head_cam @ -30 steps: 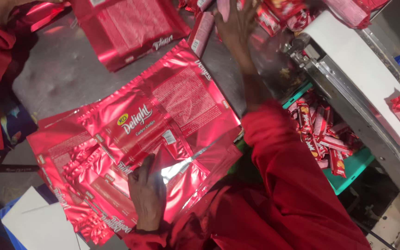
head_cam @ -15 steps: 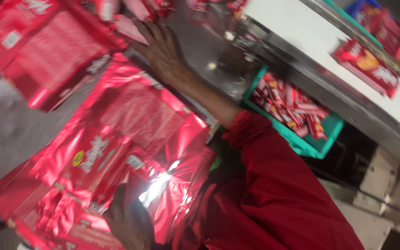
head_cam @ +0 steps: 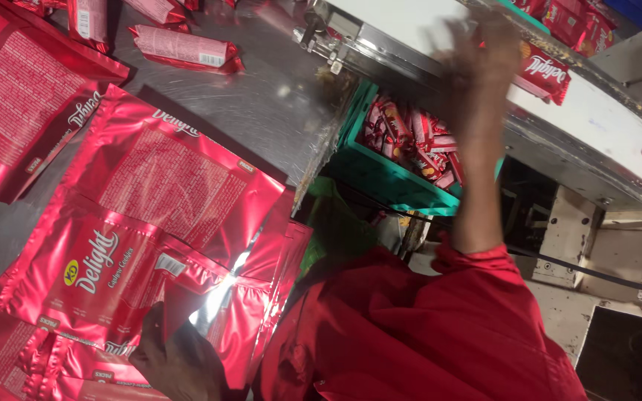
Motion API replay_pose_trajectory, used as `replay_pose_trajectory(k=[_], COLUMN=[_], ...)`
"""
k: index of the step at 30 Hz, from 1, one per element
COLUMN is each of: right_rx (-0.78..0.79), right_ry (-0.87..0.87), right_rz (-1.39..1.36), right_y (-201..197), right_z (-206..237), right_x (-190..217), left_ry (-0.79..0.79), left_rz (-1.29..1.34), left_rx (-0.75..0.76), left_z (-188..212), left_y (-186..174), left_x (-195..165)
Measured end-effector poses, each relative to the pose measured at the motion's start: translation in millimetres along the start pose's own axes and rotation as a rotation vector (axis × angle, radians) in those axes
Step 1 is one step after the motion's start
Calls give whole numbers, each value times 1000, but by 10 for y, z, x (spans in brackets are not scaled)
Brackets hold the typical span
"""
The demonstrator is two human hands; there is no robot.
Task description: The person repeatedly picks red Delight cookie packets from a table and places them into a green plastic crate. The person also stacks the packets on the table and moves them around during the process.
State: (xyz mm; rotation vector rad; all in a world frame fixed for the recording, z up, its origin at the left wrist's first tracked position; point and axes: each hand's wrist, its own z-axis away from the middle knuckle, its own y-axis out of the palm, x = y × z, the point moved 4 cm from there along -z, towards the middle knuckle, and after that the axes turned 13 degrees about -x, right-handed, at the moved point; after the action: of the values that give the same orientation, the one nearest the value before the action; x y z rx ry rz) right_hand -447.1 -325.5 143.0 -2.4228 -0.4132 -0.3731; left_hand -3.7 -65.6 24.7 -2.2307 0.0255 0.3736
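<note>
Left hand (head_cam: 176, 364): lowest in view, at about 7 o'clock. It lies flat, fingers spread, pressing on the open mouth of a glossy red foil pouch (head_cam: 105, 275). It pins the pouch rather than gripping it; the silver lining shows just beside the fingertips.

Red foil pouch: topmost of a loose stack of flat red pouches (head_cam: 180, 178) fanned across the steel table (head_cam: 261, 96), from 7 o'clock up to 10 o'clock. The pouches overlap one another, printed faces up.

Red sleeve (head_cam: 425, 327): fills the lower centre, 5 to 6 o'clock, belonging to the person's own right arm.

Teal crate (head_cam: 388, 178): at centre, set below the table edge, holding small red biscuit packs (head_cam: 410, 137) piled loosely.

Right hand (head_cam: 481, 56): raised to about 1 o'clock, over the near edge of the white conveyor belt (head_cam: 596, 119). It is blurred by motion; whether it is open or closed, and whether it holds anything, cannot be told.

Single red biscuit pack (head_cam: 544, 70): on the belt, just beside the right hand at its 3 o'clock side.

Loose wrapped packs (head_cam: 183, 48): on the table at 11 o'clock, well apart from both hands.

Large red pouch (head_cam: 16, 96): farthest left, at 10 o'clock, lying flat.
</note>
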Motion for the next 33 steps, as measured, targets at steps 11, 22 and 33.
replay_pose_trajectory(k=[11, 22, 33], right_rx=[182, 508, 251], right_ry=[318, 800, -399], right_rz=[-650, -1176, -148], right_y=[-415, 587, 1969], right_z=[292, 759, 771], right_x=[-667, 319, 1286], left_ry=[-20, -115, -184], left_rz=[88, 135, 126], left_rx=[-37, -2, 36], left_z=[32, 48, 29], left_y=[-131, -166, -66], left_x=[7, 84, 191])
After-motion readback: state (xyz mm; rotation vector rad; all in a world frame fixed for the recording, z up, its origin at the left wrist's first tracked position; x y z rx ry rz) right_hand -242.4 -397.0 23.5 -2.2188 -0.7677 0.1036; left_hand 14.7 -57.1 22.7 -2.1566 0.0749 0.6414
